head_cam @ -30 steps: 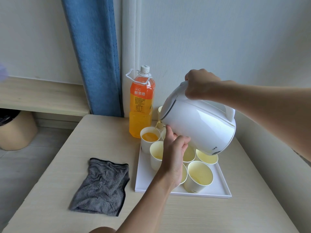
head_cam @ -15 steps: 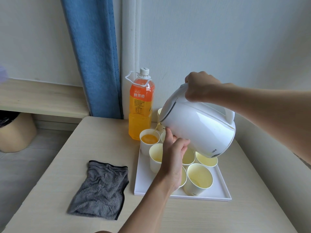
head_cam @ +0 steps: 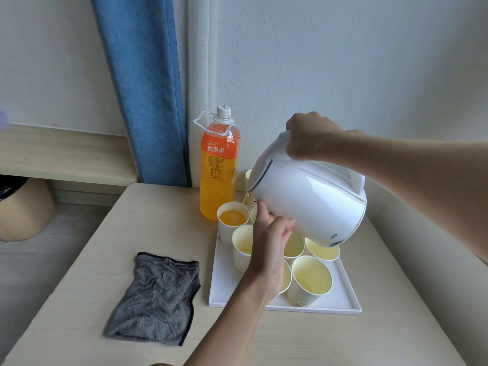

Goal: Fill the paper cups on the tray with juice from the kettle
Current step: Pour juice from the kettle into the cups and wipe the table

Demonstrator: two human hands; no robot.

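A white kettle (head_cam: 311, 202) hangs tilted over the white tray (head_cam: 224, 291), spout down to the left. My right hand (head_cam: 309, 136) grips its handle at the top. My left hand (head_cam: 269, 244) presses thumb and fingers against the kettle's lower front. A thin stream of juice runs from the spout into the far-left paper cup (head_cam: 232, 217), which holds orange juice. Several other pale yellow cups stand on the tray, among them an empty one (head_cam: 311, 278) at the front right. The kettle and my left arm hide some of them.
An orange juice bottle (head_cam: 217, 167) stands just behind the tray by the wall. A grey cloth (head_cam: 158, 286) lies on the table (head_cam: 158, 220) left of the tray. A blue curtain (head_cam: 148, 88) hangs behind, and a beige bin (head_cam: 23, 207) sits on the floor at left.
The kettle stays tilted over the same cup and juice keeps running. The juice in that cup stands slightly higher. Both hands keep their places on the kettle.
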